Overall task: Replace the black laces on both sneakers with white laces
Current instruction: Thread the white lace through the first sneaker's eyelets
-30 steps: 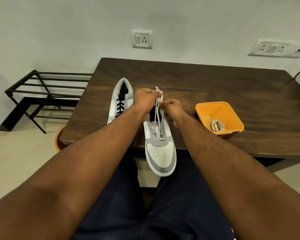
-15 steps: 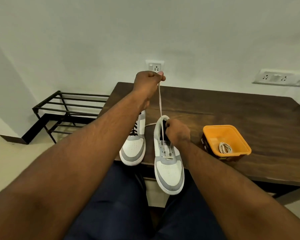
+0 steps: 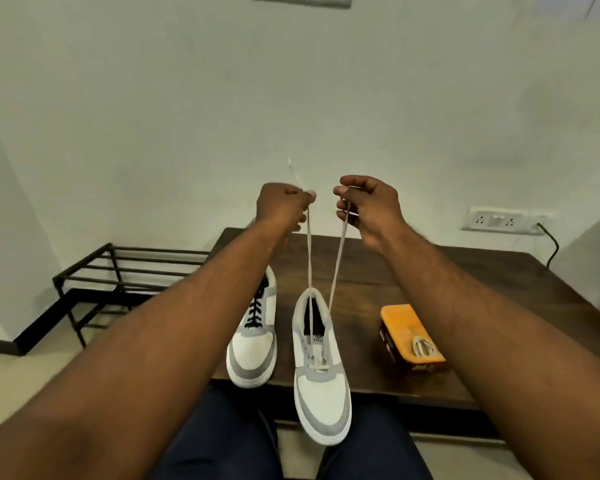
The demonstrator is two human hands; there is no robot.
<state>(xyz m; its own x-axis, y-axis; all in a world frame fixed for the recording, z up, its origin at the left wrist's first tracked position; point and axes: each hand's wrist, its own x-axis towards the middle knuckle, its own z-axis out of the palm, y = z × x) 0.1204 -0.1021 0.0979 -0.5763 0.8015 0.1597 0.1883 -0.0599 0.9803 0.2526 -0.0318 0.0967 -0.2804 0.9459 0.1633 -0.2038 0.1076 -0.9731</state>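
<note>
Landmark = right-hand sneaker [image 3: 321,368], lying on the dark wood surface [image 3: 465,292], toe toward the person and overhanging the near edge, heel toward the wall. Long axis runs near-to-far, toe skewed a bit to the person's right.

White lace [image 3: 309,258] is threaded thru the lowest eyelets only, a short bar across just above the toe cap. Both ends rise steeply from there, up over the heel collar, pulled fairly taut and nearly parallel, close together.

Left hand [image 3: 283,206], above and beyond the heel: fingers curled, thumb and forefinger pinching one lace end; the aglet tip sticks up past the knuckles. Right hand [image 3: 368,206], just beside it at the same height: fingers curled, pinching the other end.

Handling, as a guess: lace is flat, soft, light, no stiffness except at the aglets, so grip near the tip for threading; it'll twist easily. Sneaker is light enough that a hard upward pull could lift or drag it off the edge; steady the upper w/ one hand when threading.

Left of landmark, just beside it: 2nd sneaker [image 3: 255,337], same orientation, black lace [image 3: 253,313] not yet removed. Right of landmark, apart: orange tub [image 3: 409,334] w/ a coiled white lace [image 3: 421,346] inside. So approx early; 1st shoe barely started.
</note>
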